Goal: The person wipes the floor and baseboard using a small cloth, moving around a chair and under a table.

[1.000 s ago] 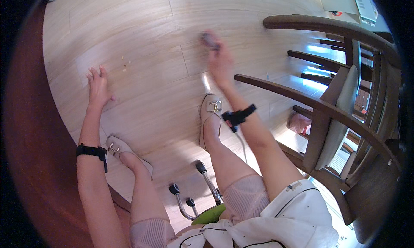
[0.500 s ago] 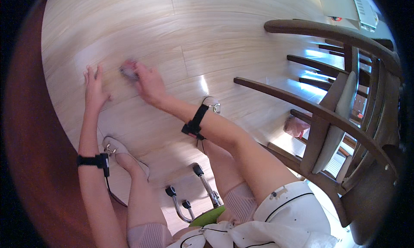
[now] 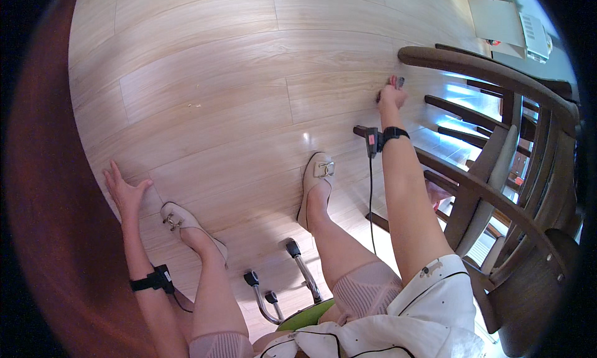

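My right hand [image 3: 392, 97] reaches out to the far right, close to the floor beside the wooden chair. Its fingers are closed round a small dark grey and red object [image 3: 400, 82], mostly covered by the hand, whose kind I cannot make out. At the left, my left hand [image 3: 127, 192] hangs with fingers and thumb spread and holds nothing. It is near my left shoe [image 3: 180, 221] and the reddish-brown surface. A few tiny pale yellowish bits [image 3: 194, 105] lie on the light wood-look floor [image 3: 211, 65] between the two hands.
A dark wooden chair [image 3: 485, 59] with a pale seat lies across the right side. A reddish-brown furniture edge [image 3: 43, 171] runs down the left. Between my feet are metal legs with black caps [image 3: 293, 248] and a green seat [image 3: 305, 316]. A white box-like unit [image 3: 533, 37] stands far right.
My right hand has swept from the middle left to the far right, still holding the grey and red object. My left hand has moved down and slightly left, staying spread.
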`<state>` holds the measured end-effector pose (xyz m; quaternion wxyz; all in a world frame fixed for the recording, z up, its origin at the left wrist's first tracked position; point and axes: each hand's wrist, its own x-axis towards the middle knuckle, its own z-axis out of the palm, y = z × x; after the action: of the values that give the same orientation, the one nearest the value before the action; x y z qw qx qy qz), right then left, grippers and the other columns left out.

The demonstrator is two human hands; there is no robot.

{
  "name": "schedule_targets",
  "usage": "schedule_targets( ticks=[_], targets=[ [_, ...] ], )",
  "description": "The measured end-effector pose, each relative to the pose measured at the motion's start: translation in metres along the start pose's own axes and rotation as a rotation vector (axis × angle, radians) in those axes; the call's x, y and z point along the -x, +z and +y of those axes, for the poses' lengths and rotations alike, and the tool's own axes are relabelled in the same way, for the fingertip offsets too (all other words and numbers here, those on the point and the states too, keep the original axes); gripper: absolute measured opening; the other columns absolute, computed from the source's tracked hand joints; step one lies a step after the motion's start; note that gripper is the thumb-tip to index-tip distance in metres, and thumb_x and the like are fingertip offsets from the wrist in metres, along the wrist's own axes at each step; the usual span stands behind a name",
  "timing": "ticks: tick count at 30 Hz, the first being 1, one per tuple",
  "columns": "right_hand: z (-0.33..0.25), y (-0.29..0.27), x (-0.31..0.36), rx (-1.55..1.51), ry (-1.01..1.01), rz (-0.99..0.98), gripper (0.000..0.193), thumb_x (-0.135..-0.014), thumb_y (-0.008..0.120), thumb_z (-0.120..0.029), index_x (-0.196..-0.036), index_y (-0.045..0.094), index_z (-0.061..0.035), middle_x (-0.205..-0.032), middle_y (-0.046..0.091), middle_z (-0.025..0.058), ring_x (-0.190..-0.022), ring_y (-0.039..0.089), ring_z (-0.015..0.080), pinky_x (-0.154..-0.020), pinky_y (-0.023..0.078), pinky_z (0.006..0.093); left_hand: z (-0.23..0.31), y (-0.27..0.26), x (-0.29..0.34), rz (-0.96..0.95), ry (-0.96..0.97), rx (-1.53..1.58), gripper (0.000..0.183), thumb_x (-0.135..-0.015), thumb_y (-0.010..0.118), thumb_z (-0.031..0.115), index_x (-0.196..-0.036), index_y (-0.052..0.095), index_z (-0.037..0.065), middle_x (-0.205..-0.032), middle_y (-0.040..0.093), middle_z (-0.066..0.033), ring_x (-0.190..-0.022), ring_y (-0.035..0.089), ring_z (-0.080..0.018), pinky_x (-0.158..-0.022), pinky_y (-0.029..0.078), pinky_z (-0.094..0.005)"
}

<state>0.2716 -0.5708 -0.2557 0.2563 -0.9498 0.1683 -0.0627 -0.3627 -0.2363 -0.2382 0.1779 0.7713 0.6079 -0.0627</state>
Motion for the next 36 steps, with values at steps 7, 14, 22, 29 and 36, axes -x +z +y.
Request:
schedule_targets(
  ticks=[7, 14, 22, 29, 36],
  targets=[
    [-0.118, 0.068, 0.180, -0.393, -0.885, -0.359, 0.040, -0.077, 0.051, -0.001, -0.115, 0.063, -0.0060, -0.119, 0.063, 0.0167, -0.106, 0.061, 0.0361, -0.092, 0.047, 0.0446, -0.006, 0.004, -0.009, -0.058, -0.037, -0.131, 0.125, -0.048, 0.092, 0.024, -0.151, 0.022, 0.003, -0.151, 0.015, -0.0368, -0.142, 0.018, -0.0495, -0.118, 0.017, -0.0513],
    [-0.135, 0.052, 0.406, -0.589, -1.117, -0.891, 0.051, -0.074, 0.053, 0.006, -0.122, 0.059, -0.0100, -0.121, 0.062, 0.0129, -0.110, 0.058, 0.0306, -0.090, 0.043, 0.0456, -0.020, 0.011, -0.020, -0.033, 0.043, -0.128, 0.124, -0.049, 0.091, 0.027, -0.149, 0.024, -0.002, -0.151, 0.015, -0.0380, -0.141, 0.019, -0.0511, -0.118, 0.015, -0.0516],
    [-0.066, -0.010, 0.237, -0.357, -0.804, -0.559, 0.046, -0.079, 0.051, 0.002, -0.123, 0.061, -0.0060, -0.098, 0.069, 0.0168, -0.084, 0.067, 0.0307, -0.076, 0.052, 0.0404, -0.004, 0.001, -0.008, -0.033, -0.021, -0.066, 0.120, -0.049, 0.088, 0.021, -0.148, 0.024, -0.005, -0.150, 0.019, -0.0377, -0.144, 0.016, -0.0434, -0.119, 0.013, -0.0506],
    [0.015, 0.015, 0.135, 0.054, -0.540, -0.119, 0.037, -0.083, 0.052, -0.010, -0.118, 0.060, -0.0050, -0.110, 0.065, 0.0180, -0.101, 0.063, 0.0367, -0.089, 0.047, 0.0464, -0.009, 0.012, -0.017, -0.025, -0.036, -0.093, 0.123, -0.049, 0.088, 0.020, -0.150, 0.022, -0.002, -0.152, 0.029, -0.0274, -0.146, 0.014, -0.0393, -0.120, 0.010, -0.0487],
    [-0.089, 0.037, 0.370, -0.415, -1.116, -0.710, 0.049, -0.072, 0.051, 0.007, -0.120, 0.054, -0.0029, -0.128, 0.053, 0.0201, -0.121, 0.050, 0.0384, -0.092, 0.045, 0.0483, 0.003, 0.003, -0.016, -0.027, -0.114, -0.031, 0.125, -0.048, 0.090, 0.021, -0.151, 0.022, 0.003, -0.153, 0.017, -0.0338, -0.145, 0.012, -0.0441, -0.119, 0.011, -0.0496]
  ],
)
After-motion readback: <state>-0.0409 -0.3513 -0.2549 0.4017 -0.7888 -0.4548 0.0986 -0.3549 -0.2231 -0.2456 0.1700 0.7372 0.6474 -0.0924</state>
